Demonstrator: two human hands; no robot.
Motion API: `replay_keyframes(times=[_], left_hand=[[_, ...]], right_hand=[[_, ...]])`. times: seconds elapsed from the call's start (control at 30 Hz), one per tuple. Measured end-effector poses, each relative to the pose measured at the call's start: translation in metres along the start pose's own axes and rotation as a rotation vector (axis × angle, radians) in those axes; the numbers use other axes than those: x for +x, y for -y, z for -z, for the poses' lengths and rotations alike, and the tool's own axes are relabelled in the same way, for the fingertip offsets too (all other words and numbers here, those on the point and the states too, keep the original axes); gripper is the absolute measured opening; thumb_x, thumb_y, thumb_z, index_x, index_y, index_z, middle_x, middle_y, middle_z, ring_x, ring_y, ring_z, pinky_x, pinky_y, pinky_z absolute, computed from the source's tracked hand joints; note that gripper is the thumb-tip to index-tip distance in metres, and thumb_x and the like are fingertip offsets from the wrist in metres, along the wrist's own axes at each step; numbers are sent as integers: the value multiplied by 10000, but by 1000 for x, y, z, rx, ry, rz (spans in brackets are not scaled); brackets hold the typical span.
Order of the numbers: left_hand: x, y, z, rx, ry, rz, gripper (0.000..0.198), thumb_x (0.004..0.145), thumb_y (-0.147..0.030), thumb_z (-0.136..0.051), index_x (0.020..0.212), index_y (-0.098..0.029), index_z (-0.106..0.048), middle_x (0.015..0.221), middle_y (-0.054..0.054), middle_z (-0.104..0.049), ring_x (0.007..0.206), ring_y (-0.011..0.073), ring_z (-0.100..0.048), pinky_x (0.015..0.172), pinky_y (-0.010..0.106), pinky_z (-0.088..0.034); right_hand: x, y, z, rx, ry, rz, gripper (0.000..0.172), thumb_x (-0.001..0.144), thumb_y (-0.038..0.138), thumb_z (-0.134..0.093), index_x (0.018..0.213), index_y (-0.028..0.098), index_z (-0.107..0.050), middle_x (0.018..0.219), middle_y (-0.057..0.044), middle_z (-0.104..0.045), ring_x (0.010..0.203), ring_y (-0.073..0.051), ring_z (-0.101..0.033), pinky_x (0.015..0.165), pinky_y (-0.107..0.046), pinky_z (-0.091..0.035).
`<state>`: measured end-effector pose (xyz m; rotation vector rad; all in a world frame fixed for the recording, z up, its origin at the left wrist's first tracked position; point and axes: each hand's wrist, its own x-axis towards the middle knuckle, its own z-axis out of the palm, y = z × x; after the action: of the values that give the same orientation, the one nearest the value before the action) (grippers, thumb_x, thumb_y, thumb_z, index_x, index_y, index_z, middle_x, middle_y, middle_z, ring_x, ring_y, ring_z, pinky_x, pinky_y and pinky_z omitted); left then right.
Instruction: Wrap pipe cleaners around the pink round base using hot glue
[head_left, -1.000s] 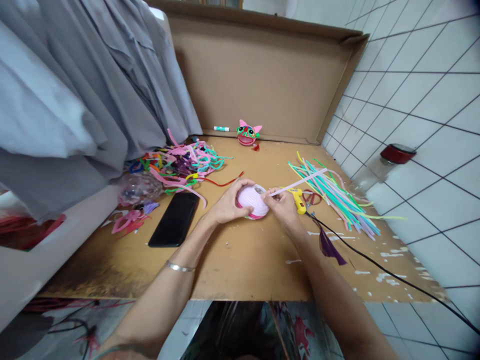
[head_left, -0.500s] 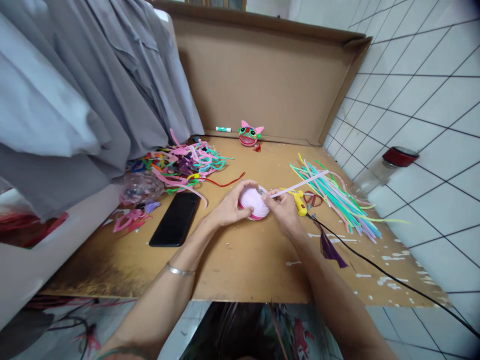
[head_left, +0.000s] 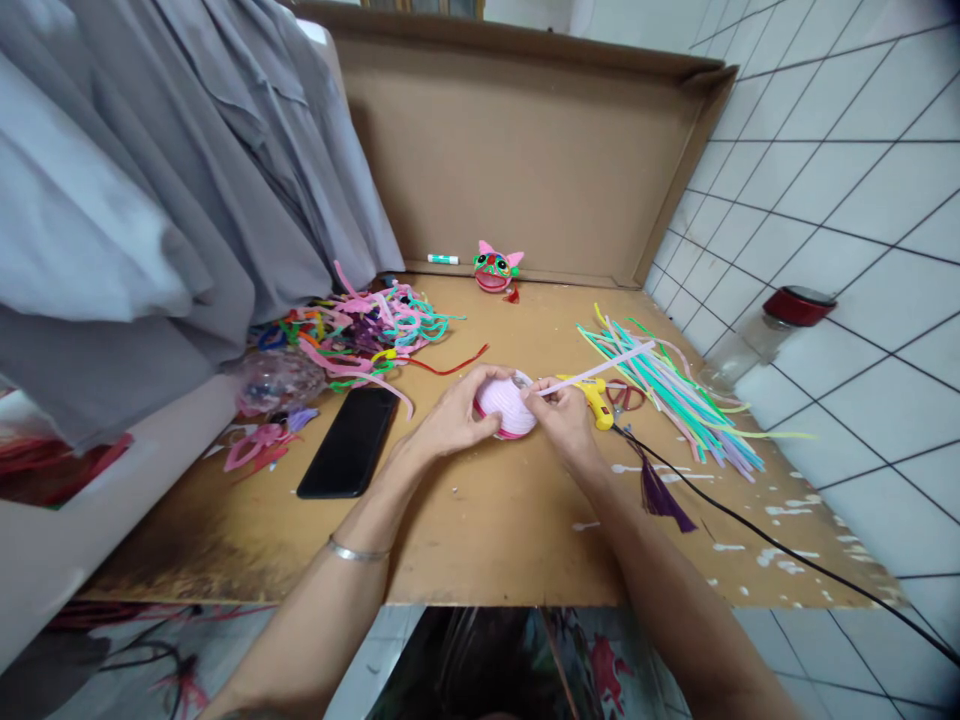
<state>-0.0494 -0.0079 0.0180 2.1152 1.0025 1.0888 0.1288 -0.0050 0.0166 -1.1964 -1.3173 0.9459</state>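
Note:
A pale pink ball (head_left: 507,402) with a darker pink band at its bottom is wound with fuzzy strips. My left hand (head_left: 459,415) is wrapped round its left side, thumb at the front. At its right side, my right hand (head_left: 561,412) pinches a pale pink pipe cleaner (head_left: 611,363), whose free end points up and right. Just beyond my right hand lies a yellow glue gun (head_left: 598,404), with red-handled scissors (head_left: 626,396) beside it. My fingertips partly hide where the strip meets the ball.
Loose pipe cleaners (head_left: 675,395) lie at right, near a red-lidded jar (head_left: 772,325). A tangled pile (head_left: 375,325) and a black phone (head_left: 349,443) are at left. An animal-face ornament (head_left: 495,268) stands at the back. A black cord (head_left: 750,537) crosses the right side.
The view has shifted slightly. Both hands keep nearly the same hold on the ball and the strip.

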Motion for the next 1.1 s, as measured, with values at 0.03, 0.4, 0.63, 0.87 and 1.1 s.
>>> replay_keyframes(times=[0.03,0.4,0.63,0.87,1.1], left_hand=[[0,0,0,10,3,-5,522,677,-153,-571,1194,-171,-497,1305,120,-609,1202,260,-582,1076,423,-437],[2,-10,-2,104,13,-53,531,677,-236,-682,1178,-187,-513,1298,123,-606,1208,290,-583,1085,452,-434],[2,-8,-4,91,9,-56,528,677,-245,-699,1172,-195,-521,1292,120,-604,1204,293,-585,1081,469,-436],[3,-5,-6,73,-2,-80,534,680,-260,-709,1177,-202,-523,1287,118,-604,1200,292,-585,1079,470,-435],[3,-4,-6,59,1,-91,513,683,-270,-711,1157,-199,-527,1280,122,-604,1197,290,-584,1073,465,-436]], right_hand=[[0,0,0,-1,-3,2,224,592,423,-624,589,209,-559,497,36,-515,494,-111,-436,495,-241,-343],[0,-1,0,-20,-5,0,209,601,407,-621,595,209,-554,518,36,-507,503,-109,-424,502,-242,-339],[-1,4,-1,1,5,-11,221,576,418,-620,574,213,-537,524,35,-506,507,-110,-430,503,-249,-348],[-1,1,-1,14,-2,-6,236,585,429,-629,587,211,-540,527,35,-515,511,-111,-441,507,-245,-358],[-1,1,-1,9,3,17,235,590,424,-634,574,209,-541,540,28,-527,521,-113,-455,521,-250,-365]])
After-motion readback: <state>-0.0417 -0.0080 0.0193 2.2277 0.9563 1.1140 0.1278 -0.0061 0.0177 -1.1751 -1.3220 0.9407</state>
